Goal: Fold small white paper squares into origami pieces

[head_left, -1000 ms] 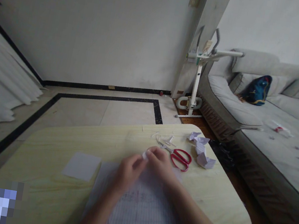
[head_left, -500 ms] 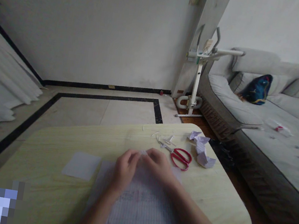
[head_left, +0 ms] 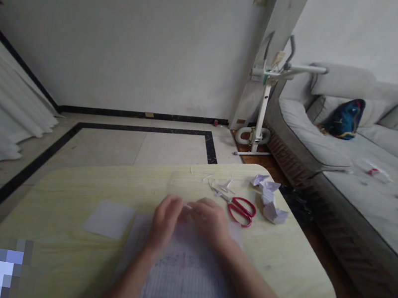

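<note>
My left hand (head_left: 166,219) and my right hand (head_left: 210,220) meet over the table, fingers closed on a small piece of white paper (head_left: 187,208). Most of that piece is hidden by my fingers, so its shape cannot be told. Beneath my hands and forearms lie large ruled sheets with writing (head_left: 186,278). Just beyond my right hand rest red-handled scissors (head_left: 242,210), their blades pointing away to the left. A square of plain white paper (head_left: 110,219) lies flat to the left of the ruled sheets.
Several folded paper shapes (head_left: 269,196) sit near the table's right edge. Thin paper scraps (head_left: 225,185) lie around the scissor tips. Past the pale wooden table (head_left: 66,249) are an exercise machine (head_left: 264,104) and a grey sofa (head_left: 376,197), where a person sits at far right.
My left fingers have drawn closer together, and my right fingers have shifted slightly around the small paper. The scissors, paper square and folded shapes stay where they were.
</note>
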Demonstrator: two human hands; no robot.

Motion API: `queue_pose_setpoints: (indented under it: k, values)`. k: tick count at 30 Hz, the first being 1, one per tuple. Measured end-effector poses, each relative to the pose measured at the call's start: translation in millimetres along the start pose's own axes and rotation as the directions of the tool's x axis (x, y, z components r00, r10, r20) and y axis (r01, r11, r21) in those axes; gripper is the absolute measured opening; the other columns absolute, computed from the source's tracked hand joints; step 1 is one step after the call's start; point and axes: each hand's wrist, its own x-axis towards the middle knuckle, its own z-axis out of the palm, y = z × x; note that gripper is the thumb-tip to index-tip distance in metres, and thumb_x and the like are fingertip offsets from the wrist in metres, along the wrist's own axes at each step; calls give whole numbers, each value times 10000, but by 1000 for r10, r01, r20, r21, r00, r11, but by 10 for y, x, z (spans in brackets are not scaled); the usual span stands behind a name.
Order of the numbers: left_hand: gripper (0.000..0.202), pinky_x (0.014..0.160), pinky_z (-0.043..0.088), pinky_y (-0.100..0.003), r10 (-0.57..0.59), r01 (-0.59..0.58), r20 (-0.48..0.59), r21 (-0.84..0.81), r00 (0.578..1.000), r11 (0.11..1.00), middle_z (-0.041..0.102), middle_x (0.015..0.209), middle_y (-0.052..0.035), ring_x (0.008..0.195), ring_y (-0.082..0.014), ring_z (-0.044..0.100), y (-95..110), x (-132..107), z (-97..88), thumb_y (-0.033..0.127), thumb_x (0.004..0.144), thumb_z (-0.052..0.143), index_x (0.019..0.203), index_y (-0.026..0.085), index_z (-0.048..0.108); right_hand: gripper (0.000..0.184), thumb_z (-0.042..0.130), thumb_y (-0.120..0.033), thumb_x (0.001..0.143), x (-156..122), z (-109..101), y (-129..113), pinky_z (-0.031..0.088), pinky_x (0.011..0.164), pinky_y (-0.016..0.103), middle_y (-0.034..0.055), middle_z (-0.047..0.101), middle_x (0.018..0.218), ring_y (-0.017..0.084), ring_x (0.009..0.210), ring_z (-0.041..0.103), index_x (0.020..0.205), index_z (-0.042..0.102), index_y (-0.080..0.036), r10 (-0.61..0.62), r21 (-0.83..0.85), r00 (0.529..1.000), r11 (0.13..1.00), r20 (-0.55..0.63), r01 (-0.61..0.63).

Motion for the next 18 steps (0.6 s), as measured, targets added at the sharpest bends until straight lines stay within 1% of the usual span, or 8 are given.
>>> queue_pose_setpoints:
  k: [2,4,6,9,11,13,15,18]
  values:
    - [256,571,480,-226,-44,45,20,-52,999,998,630,710,0,628,-140,603,14,0,-5,401,794,608,857,154,583,185,559,-194,865,-6,7,5,462,653,267,75,656,825,163,731,605,971,710,-189,19,-1,1000,1000,-18,-19]
    - [265,587,490,-229,-61,64,32,-80,998,995,649,731,-6,648,-144,623,17,4,-6,370,774,637,909,151,574,214,564,-164,835,-4,11,7,462,643,272,70,649,834,161,717,594,994,704,-194,60,14,998,998,-28,-60]
    - [268,605,498,-233,-43,46,31,-80,999,996,665,746,-16,667,-150,640,-2,12,-5,345,761,654,924,152,565,271,559,-126,799,7,9,2,464,641,274,63,646,850,155,704,584,1022,695,-197,108,58,994,993,-29,-106]
    - [273,647,516,-252,4,-4,-1,-37,1000,999,683,816,-44,718,-165,663,-63,32,-1,319,756,660,949,153,563,366,513,-90,774,29,-2,-12,470,677,283,58,659,908,152,733,586,1087,666,-201,200,154,978,970,-54,-190]
    - [267,675,524,-266,39,-38,-14,11,999,999,686,851,-58,752,-174,671,-104,40,0,314,766,652,962,155,565,355,497,-107,790,43,-8,-21,473,705,287,58,673,939,156,772,596,1098,653,-192,278,222,959,939,-47,-261]
    - [244,712,525,-274,85,-84,-7,72,996,994,689,872,-65,797,-181,674,-129,39,-3,311,781,643,959,158,577,248,527,-178,820,56,-9,-31,472,692,282,58,682,904,159,761,601,1023,669,-169,338,273,941,906,-6,-323]
    - [218,743,521,-277,126,-126,11,133,992,983,693,880,-65,828,-184,672,-133,27,-5,311,793,636,947,162,595,167,568,-270,831,67,-9,-43,459,641,266,47,671,794,157,706,587,876,676,-151,377,292,926,883,27,-368]
    - [205,745,522,-277,139,-141,24,164,990,976,697,879,-65,823,-183,674,-112,8,1,320,803,630,931,161,614,202,595,-322,821,83,-18,-54,421,574,241,16,614,668,141,635,546,723,635,-150,425,330,904,847,51,-417]
